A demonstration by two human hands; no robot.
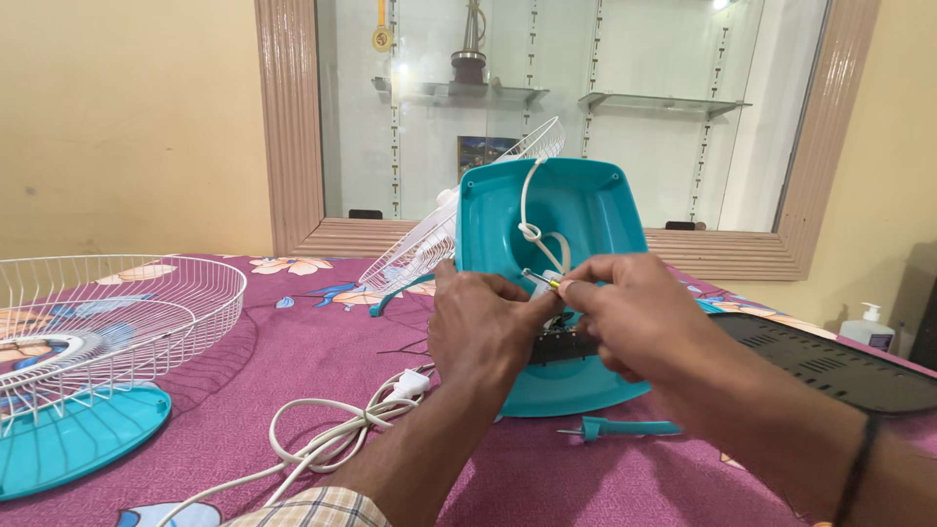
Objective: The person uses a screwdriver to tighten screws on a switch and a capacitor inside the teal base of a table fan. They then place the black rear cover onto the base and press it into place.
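The teal plastic fan base (576,210) stands tipped on edge on the tabletop, its hollow underside facing the camera. A white knotted cord (530,220) runs down inside it to a small metal-tipped wire end (540,280) at its lower middle.

Left cuff (307,507) plaid — right wrist, black band (859,468).

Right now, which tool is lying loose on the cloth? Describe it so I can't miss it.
Start at the upturned teal fan base standing mid-table on the purple floral cloth. Just in front of its lower edge, under the right hand, lies a small screwdriver. Unlike the white cord, it is short, straight and teal-handled.
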